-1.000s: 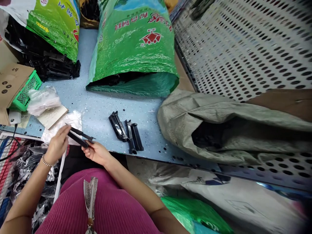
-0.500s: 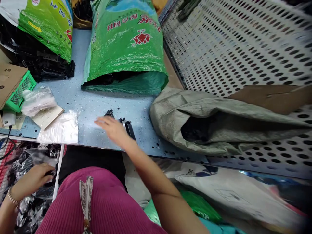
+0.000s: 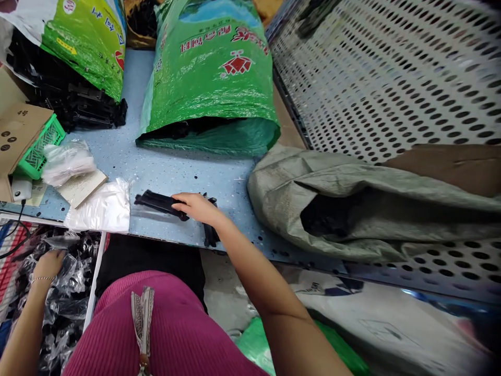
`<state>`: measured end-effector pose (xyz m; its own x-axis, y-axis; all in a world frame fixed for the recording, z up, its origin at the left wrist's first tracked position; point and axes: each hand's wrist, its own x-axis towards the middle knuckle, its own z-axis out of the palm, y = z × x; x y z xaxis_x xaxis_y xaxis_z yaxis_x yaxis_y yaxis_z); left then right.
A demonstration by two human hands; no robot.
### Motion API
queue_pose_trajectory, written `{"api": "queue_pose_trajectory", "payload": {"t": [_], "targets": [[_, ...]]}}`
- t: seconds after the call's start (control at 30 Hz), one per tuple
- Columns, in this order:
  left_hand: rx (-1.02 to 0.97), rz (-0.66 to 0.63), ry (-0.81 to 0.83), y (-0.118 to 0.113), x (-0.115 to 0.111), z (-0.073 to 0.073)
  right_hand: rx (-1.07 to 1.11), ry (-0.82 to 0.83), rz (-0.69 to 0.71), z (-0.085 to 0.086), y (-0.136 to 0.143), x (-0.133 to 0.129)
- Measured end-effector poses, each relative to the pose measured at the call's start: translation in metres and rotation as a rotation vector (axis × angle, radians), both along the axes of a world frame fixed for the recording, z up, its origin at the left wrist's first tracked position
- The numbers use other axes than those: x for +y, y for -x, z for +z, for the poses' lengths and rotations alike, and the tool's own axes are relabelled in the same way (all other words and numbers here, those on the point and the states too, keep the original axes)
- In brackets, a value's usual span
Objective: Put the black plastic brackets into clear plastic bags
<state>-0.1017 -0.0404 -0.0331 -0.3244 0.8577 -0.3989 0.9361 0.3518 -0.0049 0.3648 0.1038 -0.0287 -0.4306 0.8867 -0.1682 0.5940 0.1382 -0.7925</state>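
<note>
Long black plastic parts [image 3: 156,202] are gripped at their right end between the thumb and fingers of my right hand [image 3: 199,208], just over the blue speckled table [image 3: 230,180]. Another black plastic part [image 3: 210,234] lies under and beside that hand, near the table's front edge. Down at the lower left, my left hand [image 3: 49,265] is among black pieces in clear plastic bags [image 3: 74,269]. Its fingers are drawn together, and what they hold, if anything, is hidden.
White plastic bags [image 3: 111,206] lie left of the held parts, by a notepad [image 3: 84,187] and a green basket [image 3: 39,151]. A large green sack [image 3: 211,89] stands at the back. An open grey sack [image 3: 274,193] lies right, against a perforated panel [image 3: 371,78].
My right hand has closed on black parts and turned them crosswise on the table. My left hand has moved up and left over the bagged pieces. The view has shifted slightly.
</note>
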Motion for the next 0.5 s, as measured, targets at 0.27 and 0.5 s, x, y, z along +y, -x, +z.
{"api": "queue_pose_trajectory", "payload": {"t": [0.27, 0.5], "targets": [[-0.347, -0.422, -0.583, -0.150, 0.097, -0.006, 0.925, 0.556, -0.340, -0.026, 0.076, -0.034], [-0.946, 0.003, -0.400, -0.103, 0.115, -0.005, 1.272, 0.706, -0.290, -0.014, 0.128, -0.032]]}}
